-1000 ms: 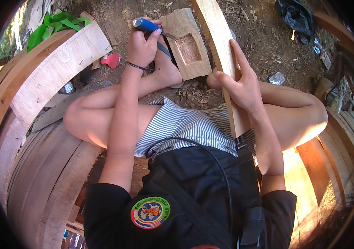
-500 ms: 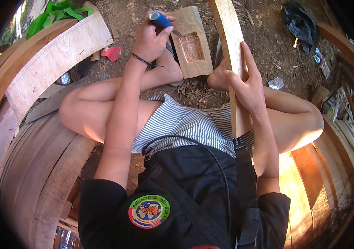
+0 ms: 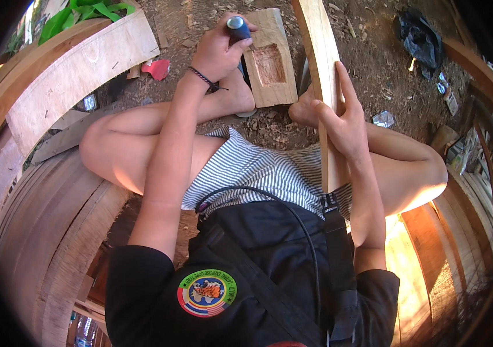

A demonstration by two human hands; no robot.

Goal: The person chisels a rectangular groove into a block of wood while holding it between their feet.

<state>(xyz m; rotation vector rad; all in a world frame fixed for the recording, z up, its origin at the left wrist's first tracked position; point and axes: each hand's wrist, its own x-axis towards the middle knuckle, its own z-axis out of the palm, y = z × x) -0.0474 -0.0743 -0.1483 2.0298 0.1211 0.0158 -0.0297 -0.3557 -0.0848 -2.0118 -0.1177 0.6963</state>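
Note:
My left hand [image 3: 216,53] is wrapped round the blue handle of a chisel [image 3: 238,30], whose metal-capped end points up at me. The blade is hidden behind my hand, close to the left edge of a wooden block [image 3: 265,28]. A rough rectangular recess [image 3: 269,66] is cut into the block, which lies on the ground between my feet. In my right hand [image 3: 345,128] is a long wooden bar [image 3: 323,52], gripped near its lower end. It stretches away past the block's right side and out of the top of the view.
Wood chips litter the dirt ground [image 3: 368,63]. A curved plank [image 3: 79,69] with nails in it lies at the left, beside a red scrap [image 3: 156,69] and green strips [image 3: 79,18]. A black plastic bag [image 3: 419,41] is at the far right. Boards [image 3: 56,231] flank my legs.
My left hand has shifted slightly right and the chisel handle now stands more end-on to me. Its blade, partly visible before, is now hidden. My right hand keeps its hold on the bar.

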